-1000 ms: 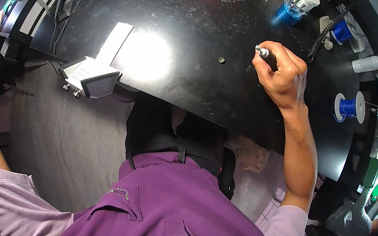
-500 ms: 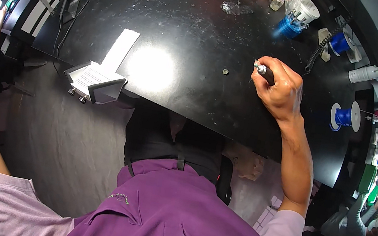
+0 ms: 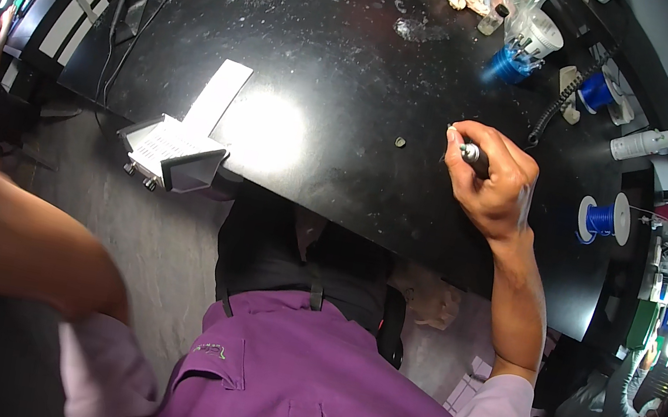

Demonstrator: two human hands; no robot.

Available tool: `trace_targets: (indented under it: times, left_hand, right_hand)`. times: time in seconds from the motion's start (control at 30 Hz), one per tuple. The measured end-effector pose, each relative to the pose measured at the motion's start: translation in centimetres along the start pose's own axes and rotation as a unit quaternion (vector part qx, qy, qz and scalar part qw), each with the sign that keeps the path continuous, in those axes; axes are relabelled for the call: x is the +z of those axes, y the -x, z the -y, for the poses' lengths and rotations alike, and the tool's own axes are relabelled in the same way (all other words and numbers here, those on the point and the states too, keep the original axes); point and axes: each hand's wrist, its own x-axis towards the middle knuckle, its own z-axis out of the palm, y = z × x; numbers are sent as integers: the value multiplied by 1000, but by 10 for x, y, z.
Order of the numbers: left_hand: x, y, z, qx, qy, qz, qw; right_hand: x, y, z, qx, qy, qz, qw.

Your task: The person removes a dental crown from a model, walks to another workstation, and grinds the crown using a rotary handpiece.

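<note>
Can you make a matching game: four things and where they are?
Things:
1. Small round greenish piece
2. Dark pen-shaped tool
3. White angular fixture
4. Black coiled cord

Places:
A. Near edge of the black tabletop
B. Beside a blue-and-white spool
C. In the right hand
D. Just left of that hand

Pairs: 1-D; 2-C; 3-A; 4-B

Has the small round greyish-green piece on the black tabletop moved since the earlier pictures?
No. The small round greyish-green piece keeps its place relative to the pale smeared patch beyond it on the black tabletop; the view itself shifted.
</note>
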Motion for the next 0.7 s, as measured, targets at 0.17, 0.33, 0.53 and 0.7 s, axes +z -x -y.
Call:
trace_targets:
  times: [0.17,0.33,0.53,0.7]
  left_hand:
    - [88,131,-63,-323,262,172,893]
    - [134,169,-83,-565,400,160,704]
    - [133,169,-73,-619,479,177,597]
    - [127,166,-67,-631,471,211,580]
  right_hand:
    - [-2,-8,12,-5,-21,-16,1000]
    - [1,-6,14,-60,-25,-5,998]
    - [8,-4,11,-94,-44,23,994]
    - [10,-2,10,-115,-68,30,991]
